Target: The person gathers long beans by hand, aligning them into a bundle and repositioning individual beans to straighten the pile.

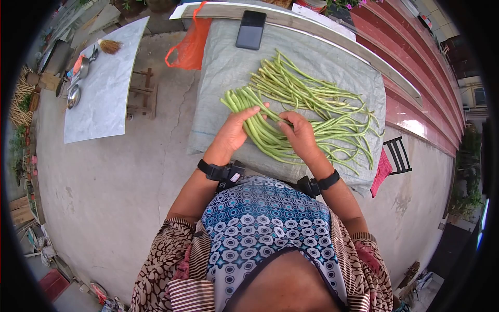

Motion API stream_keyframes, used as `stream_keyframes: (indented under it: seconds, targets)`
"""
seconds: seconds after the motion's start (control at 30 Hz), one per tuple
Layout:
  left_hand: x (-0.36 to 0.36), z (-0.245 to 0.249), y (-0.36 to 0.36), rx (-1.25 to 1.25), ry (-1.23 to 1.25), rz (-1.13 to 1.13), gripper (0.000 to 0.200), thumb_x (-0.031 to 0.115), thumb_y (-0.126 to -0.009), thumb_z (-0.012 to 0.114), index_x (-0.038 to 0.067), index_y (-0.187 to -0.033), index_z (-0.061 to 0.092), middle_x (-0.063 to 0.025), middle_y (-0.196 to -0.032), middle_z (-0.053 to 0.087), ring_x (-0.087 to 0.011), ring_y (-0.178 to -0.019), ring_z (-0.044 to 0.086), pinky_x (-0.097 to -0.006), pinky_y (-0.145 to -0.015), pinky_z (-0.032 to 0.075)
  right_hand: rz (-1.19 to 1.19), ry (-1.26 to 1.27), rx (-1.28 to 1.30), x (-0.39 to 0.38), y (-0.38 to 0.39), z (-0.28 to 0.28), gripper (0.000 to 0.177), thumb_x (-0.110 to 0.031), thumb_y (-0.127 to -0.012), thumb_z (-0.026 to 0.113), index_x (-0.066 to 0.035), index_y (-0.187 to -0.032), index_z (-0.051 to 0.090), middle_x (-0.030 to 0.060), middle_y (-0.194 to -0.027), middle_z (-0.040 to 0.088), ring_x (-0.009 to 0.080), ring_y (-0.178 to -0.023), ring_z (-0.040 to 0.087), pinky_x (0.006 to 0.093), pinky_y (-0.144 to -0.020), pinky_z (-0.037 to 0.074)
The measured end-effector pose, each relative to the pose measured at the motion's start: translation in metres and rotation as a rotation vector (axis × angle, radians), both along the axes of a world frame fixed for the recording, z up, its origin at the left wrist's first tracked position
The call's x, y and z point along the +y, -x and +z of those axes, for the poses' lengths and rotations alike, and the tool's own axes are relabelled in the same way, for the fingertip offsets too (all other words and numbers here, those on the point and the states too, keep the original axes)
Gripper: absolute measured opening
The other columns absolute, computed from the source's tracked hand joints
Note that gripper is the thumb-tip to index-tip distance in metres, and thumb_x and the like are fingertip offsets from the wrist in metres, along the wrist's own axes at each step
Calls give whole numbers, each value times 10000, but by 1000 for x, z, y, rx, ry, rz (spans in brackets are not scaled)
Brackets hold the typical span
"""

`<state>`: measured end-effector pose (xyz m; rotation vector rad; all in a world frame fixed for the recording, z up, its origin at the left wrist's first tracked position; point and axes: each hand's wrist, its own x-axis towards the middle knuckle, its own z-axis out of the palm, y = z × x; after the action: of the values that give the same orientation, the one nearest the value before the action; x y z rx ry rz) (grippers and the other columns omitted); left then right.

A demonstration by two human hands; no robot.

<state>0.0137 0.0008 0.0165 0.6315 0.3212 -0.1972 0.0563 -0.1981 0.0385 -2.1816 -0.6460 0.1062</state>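
Note:
A thick bundle of long green beans point(259, 136) lies across the front of a cloth-covered table point(213, 67). My left hand point(236, 127) is closed around the bundle near its evenly gathered left end, with the thumb on top. Farther right along the same bundle, my right hand point(300, 136) has its thumb and fingers closed on some of the beans. Their thin ends fan out to the right, beyond my right wrist. Just behind lies a second, looser pile of long beans point(293, 86), some with brownish patches. Both wrists wear black straps.
A dark phone point(251, 30) rests at the table's back edge, beside an orange plastic bag point(191, 44) hanging at the corner. To the left stands another table point(101, 112) with a brush point(109, 46) and metal bowl point(74, 96). Red steps point(416, 67) rise at the right.

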Motion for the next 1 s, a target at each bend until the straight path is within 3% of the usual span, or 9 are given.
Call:
stream_keyframes:
  seconds: [0.3,0.4,0.5,0.7,0.73,0.83,0.87,0.97,1.0]
  targets:
    - [4,-3,5,-9,-9,-6,349,145,-876,661,16,-1179,546,-81,-1039,630,-183,-986,597,-348,-900,492,178,123,-168,0,4,9,192,-198,-877,621,-46,-989,656,140,-920,649,344,-871,597,406,-768,476]
    - [7,-9,7,-43,8,-26,338,145,-874,660,17,-1169,555,-82,-1021,633,-192,-987,600,-354,-907,490,30,51,-99,-5,-5,2,205,-226,-897,601,-44,-963,669,139,-884,647,336,-846,594,403,-763,471]
    - [7,-10,7,-50,42,-21,307,153,-879,651,13,-1141,573,-95,-1038,636,-201,-1005,601,-360,-921,486,52,6,23,-9,-10,9,357,-343,-884,622,-45,-1081,635,167,-1012,628,340,-969,572,424,-862,438]
    - [-4,16,-9,-144,140,33,246,176,-889,633,5,-1064,608,-113,-1069,640,-214,-1046,598,-371,-951,478,103,-28,-496,-5,20,22,763,-547,-780,657,-44,-1314,446,223,-1322,452,355,-1217,414,470,-1033,292]
    - [-8,24,-14,-138,160,60,237,177,-887,634,4,-1048,616,-114,-1060,644,-211,-1034,600,-371,-942,482,68,-46,-607,-7,23,30,636,-497,-784,666,-42,-1212,543,187,-1218,546,325,-1122,499,432,-961,379]
    - [-19,43,-34,-166,250,115,218,152,-884,637,8,-1046,609,-117,-1058,640,-219,-1036,597,-375,-959,476,173,-18,-385,-37,29,31,499,-449,-793,666,-45,-1083,622,139,-1065,624,305,-954,586,382,-847,451]
    - [-23,49,-43,-171,298,121,220,133,-883,640,4,-1057,597,-119,-1067,631,-225,-1051,592,-378,-973,472,209,15,-204,-46,31,28,414,-428,-836,640,-42,-983,663,90,-956,658,260,-815,622,342,-770,489]
    - [-37,69,-66,-224,362,115,203,134,-874,652,16,-1035,614,-114,-1051,628,-215,-1033,589,-380,-953,473,206,-149,771,-44,36,32,436,-432,-885,598,-34,-1054,650,100,-992,666,231,-831,636,339,-820,491]
    - [-42,77,-71,-244,388,117,208,134,-872,654,15,-1038,613,-116,-1053,625,-217,-1036,586,-386,-951,473,361,-195,974,-51,31,23,590,-495,-887,591,-43,-1263,544,123,-1105,649,227,-945,637,347,-877,488]
